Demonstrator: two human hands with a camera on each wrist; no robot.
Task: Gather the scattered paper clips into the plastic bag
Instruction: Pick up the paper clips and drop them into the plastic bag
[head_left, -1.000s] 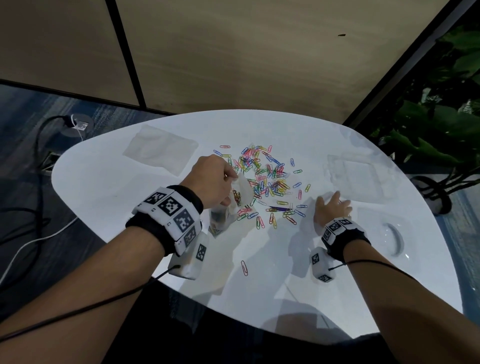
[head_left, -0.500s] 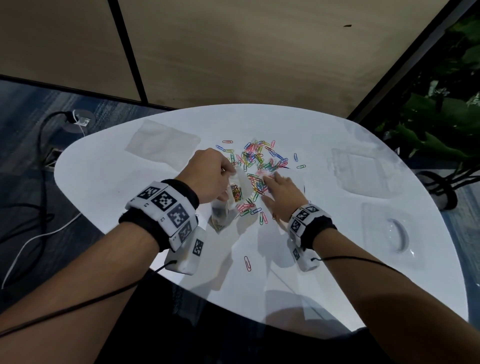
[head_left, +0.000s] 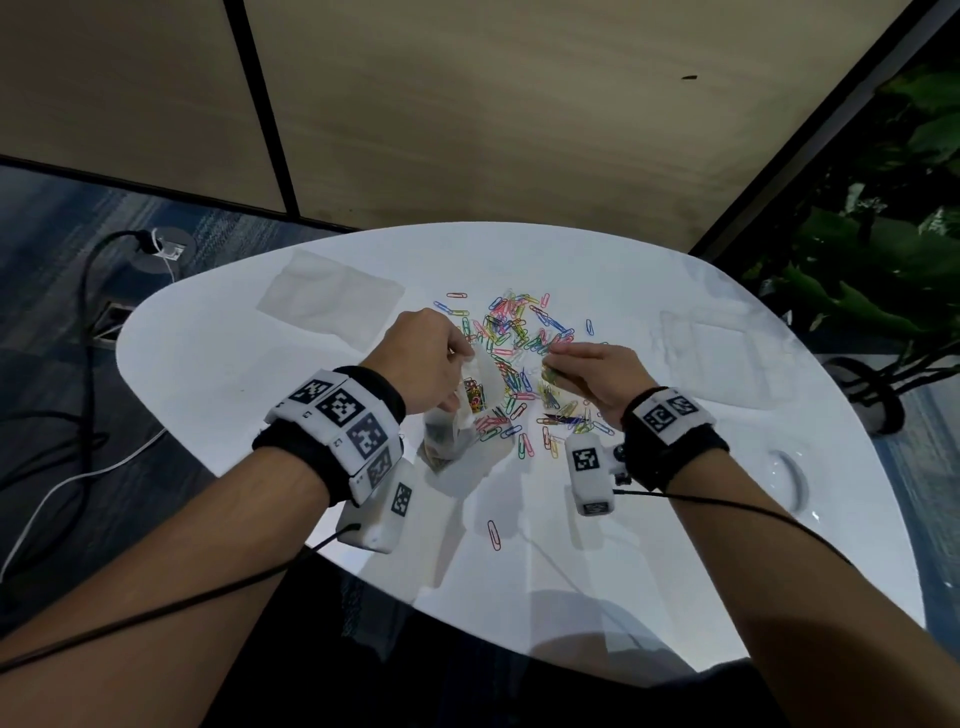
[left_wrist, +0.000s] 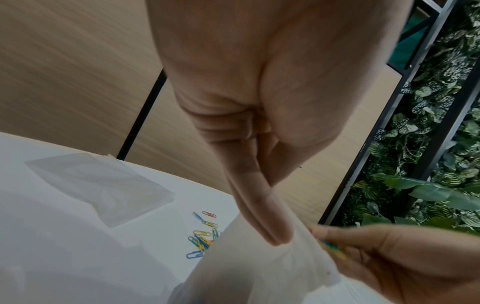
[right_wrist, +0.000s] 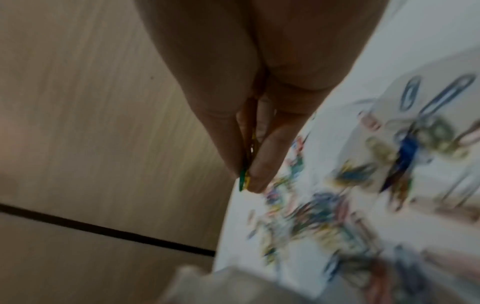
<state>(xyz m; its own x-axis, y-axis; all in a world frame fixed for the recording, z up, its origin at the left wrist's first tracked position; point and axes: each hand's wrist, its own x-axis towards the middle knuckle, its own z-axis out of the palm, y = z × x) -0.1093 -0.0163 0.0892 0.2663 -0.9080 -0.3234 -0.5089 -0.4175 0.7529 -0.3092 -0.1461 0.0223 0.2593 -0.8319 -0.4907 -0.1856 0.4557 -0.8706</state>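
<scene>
Coloured paper clips (head_left: 519, 332) lie scattered in a heap at the middle of the white table (head_left: 208, 374). My left hand (head_left: 431, 364) pinches the rim of a small clear plastic bag (head_left: 457, 415), which stands upright with several clips inside. In the left wrist view the thumb and finger pinch the bag (left_wrist: 259, 267). My right hand (head_left: 587, 374) is raised just right of the bag's mouth and pinches a few paper clips (right_wrist: 245, 179) between its fingertips. One pink clip (head_left: 494, 535) lies alone nearer to me.
Flat clear bags lie at the table's far left (head_left: 327, 296) and right (head_left: 722, 353). A clear plastic piece (head_left: 789, 478) sits near the right edge. Plants (head_left: 883, 260) stand to the right; cables and a floor socket (head_left: 156, 249) are at the left.
My right hand swept from the table's right side into the pile, took up a few clips and lifted them toward the bag. The left hand kept holding the bag.
</scene>
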